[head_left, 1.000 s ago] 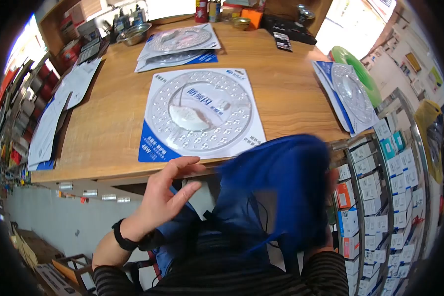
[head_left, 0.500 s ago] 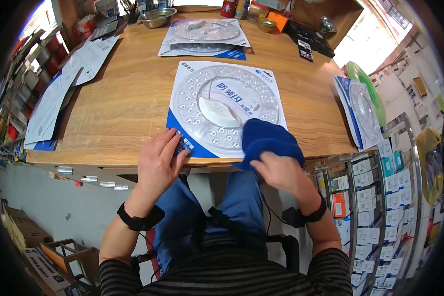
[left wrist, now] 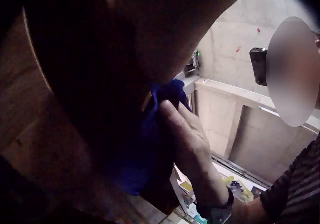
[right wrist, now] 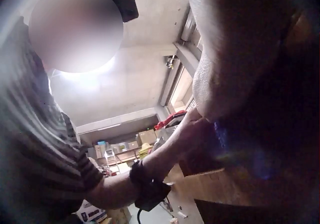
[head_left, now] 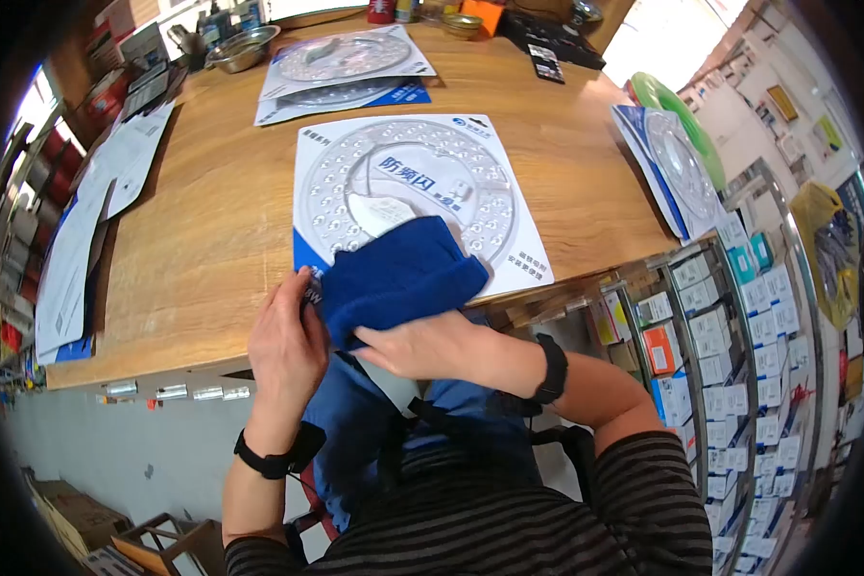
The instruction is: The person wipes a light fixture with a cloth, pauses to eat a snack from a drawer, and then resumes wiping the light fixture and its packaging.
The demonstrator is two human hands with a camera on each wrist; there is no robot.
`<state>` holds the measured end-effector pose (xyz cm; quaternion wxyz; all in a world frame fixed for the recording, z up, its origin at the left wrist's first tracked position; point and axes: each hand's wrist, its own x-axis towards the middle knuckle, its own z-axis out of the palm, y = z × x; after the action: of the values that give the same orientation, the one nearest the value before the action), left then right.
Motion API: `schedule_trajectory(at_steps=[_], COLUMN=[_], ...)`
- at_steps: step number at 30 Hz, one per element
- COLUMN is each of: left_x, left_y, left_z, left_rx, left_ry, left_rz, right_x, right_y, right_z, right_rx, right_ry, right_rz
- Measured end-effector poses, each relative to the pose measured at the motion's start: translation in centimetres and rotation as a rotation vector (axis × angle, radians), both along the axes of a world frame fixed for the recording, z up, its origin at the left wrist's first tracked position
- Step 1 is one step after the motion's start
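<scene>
A ring-shaped LED light panel in a clear blister pack (head_left: 494, 216) lies on the desk, its card white with a blue corner. My right hand (head_left: 418, 348) grips a folded blue cloth (head_left: 403, 274), which covers the pack's lower left part. At that corner my left hand (head_left: 286, 336) holds the card's edge, fingers on top and thumb close to the cloth. The left wrist view shows the cloth (left wrist: 170, 91) dark, with the right hand (left wrist: 192, 144) on it. In the right wrist view the cloth (right wrist: 220, 134) is mostly in shadow.
More light packs lie at the back (head_left: 346, 60) and at the right edge (head_left: 677, 163), by a green ring (head_left: 686, 115). White cards (head_left: 82, 250) line the left edge. A metal bowl (head_left: 243, 50) and phone (head_left: 547, 63) sit farther back; box-filled shelves (head_left: 720, 355) stand right.
The right hand first swung the cloth, blurred, at the right, then set it on the pack's lower right and moved it left. The left hand came from the air onto the pack's corner.
</scene>
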<state>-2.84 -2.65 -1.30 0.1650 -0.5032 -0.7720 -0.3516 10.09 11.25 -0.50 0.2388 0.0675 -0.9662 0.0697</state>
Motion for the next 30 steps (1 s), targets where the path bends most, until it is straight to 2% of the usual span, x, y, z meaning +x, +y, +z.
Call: schedule_trajectory(at_steps=[3,5,7,9,11,12,13,15,16,18,19,21,22,24,28,30], left_x=[0.3,0.2,0.2,0.1,0.1,0.0,0.0,0.2,0.6,1.7,2.6,4.4,5.3,6.5,6.6,6.6], left_y=[0.0,0.0,0.1,0.2,0.2,0.1,0.1,-0.2,-0.1,0.7,1.2,2.9,4.0,5.9,7.6,7.6], left_z=[0.8,0.8,0.7,0.7,0.6,0.4,0.6,1.2,1.5,2.3,2.6,3.5,3.7,4.0,1.8,1.9], left_rx=[-0.030,-0.035,-0.036,-0.041,-0.031,-0.041,-0.046,-0.081,-0.068,-0.017,-0.021,-0.080,-0.076,-0.164,-0.231,-0.212], left_ry=[-0.002,0.038,0.015,0.078,0.083,0.069,0.066,0.065,0.073,0.077,0.025,0.020,0.018,0.045,0.153,0.131], left_rz=[0.012,0.008,0.008,-0.020,-0.030,-0.027,-0.022,-0.021,-0.045,-0.161,-0.235,-0.360,-0.360,-0.453,-0.437,-0.449], right_x=[4.0,7.2,9.6,12.3,12.8,12.5,12.5,12.9,12.9,13.0,12.8,12.2,12.0,11.4,10.5,9.6], right_y=[1.9,3.7,5.8,6.6,8.2,8.8,11.1,12.3,12.5,12.0,12.0,11.9,11.6,11.5,12.9,14.2], right_z=[0.6,0.4,0.7,-0.2,-0.1,1.1,1.4,2.5,2.9,3.9,3.4,2.4,2.4,2.9,3.2,3.0], right_rx=[-0.005,0.129,0.072,0.324,-0.180,-0.262,-0.217,-0.414,-0.410,-0.680,-0.681,-0.439,-0.423,-0.434,-0.466,-0.471], right_ry=[0.028,-0.039,-0.010,-0.072,-0.062,-0.002,0.111,0.191,0.202,0.184,0.184,-0.059,-0.182,-0.229,-0.295,-0.294], right_rz=[0.067,0.064,0.009,-0.250,-0.628,-0.641,-0.596,-0.563,-0.555,-0.485,-0.485,-0.405,-0.417,-0.441,-0.466,-0.453])
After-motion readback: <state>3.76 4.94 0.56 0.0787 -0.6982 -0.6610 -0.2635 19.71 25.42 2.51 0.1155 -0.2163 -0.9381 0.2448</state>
